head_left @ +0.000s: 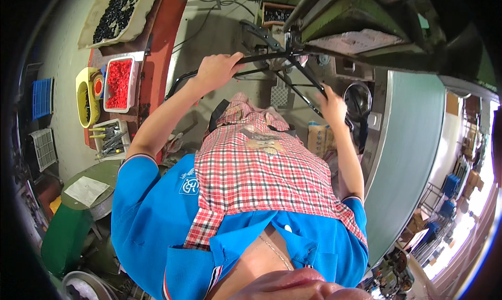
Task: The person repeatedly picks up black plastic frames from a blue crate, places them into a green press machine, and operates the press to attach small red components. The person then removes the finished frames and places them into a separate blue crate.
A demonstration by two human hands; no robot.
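Observation:
A black tubular metal frame [262, 57] with several thin bars spans the space in front of me. My left hand [218, 71] is closed round its upper left tube, with the arm stretched forward. On the other side, my right hand [333, 107] grips the frame's right-hand bar. The far middle of the frame lies against or just under the head of a green machine [334, 19]; I cannot tell whether they touch. Below the frame, a grey perforated plate [278, 93] shows near the floor.
On a red-edged bench to the left stand a white bin of red plastic parts [119, 84], a yellow container [83, 102], a tray of hand tools [111, 140] and a large tray of black parts [117, 15]. A metal bowl [357, 99] sits right, beside a green-topped table [413, 143].

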